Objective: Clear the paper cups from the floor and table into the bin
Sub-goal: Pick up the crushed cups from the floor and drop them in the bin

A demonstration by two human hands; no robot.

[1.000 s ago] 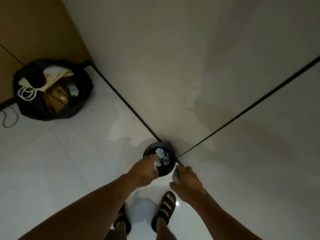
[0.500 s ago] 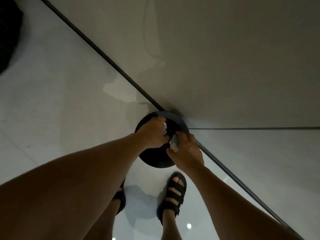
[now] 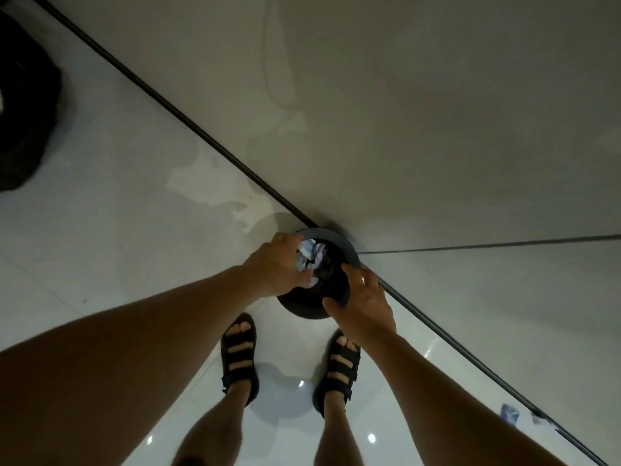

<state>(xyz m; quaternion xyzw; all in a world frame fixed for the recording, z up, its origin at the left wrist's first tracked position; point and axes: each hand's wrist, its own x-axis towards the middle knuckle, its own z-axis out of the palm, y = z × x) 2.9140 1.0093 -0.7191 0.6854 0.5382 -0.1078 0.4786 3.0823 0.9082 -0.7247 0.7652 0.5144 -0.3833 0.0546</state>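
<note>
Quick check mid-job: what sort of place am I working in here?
Probably an indoor room corner: glossy white tiled floor, two plain grey walls meeting behind the small round black bin, where the left hand grips crumpled paper cups.

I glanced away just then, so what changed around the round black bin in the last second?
The right hand let go of its cup and now rests empty on the rim of the round black bin. The left hand still grips crumpled white-and-blue paper cups at its mouth. Bin unmoved.
</note>
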